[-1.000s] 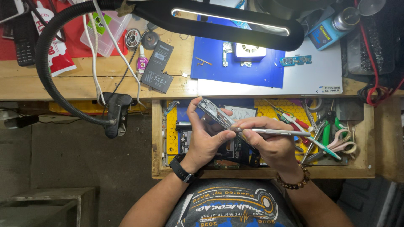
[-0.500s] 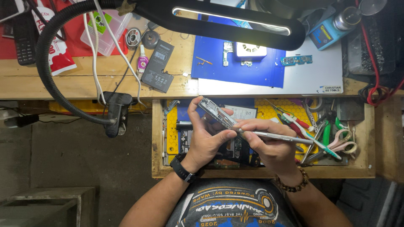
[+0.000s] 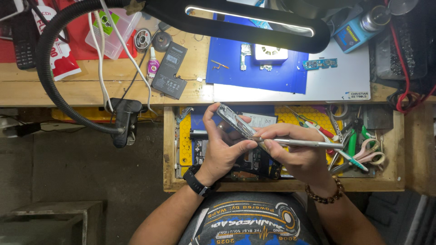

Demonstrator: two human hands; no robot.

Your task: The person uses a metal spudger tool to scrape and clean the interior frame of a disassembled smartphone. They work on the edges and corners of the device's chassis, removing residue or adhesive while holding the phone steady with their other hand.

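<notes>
My left hand (image 3: 223, 146) grips an opened phone body (image 3: 235, 121), tilted on edge over the open wooden drawer (image 3: 281, 185). My right hand (image 3: 296, 152) pinches a slim metal tool (image 3: 309, 144) like a pen, its tip touching the lower end of the phone body. Both hands meet just above my lap. A black watch is on my left wrist and a bead bracelet on my right.
A black lamp head (image 3: 245, 20) on a flexible arm hangs over the bench. A blue mat (image 3: 236, 75) carries small phone parts and boards. A black battery (image 3: 170, 70) lies to its left. Pliers, cutters and scissors (image 3: 359, 149) fill the drawer's right side.
My hands have stayed in nearly the same place; the tool's tip has shifted slightly along the phone's lower end.
</notes>
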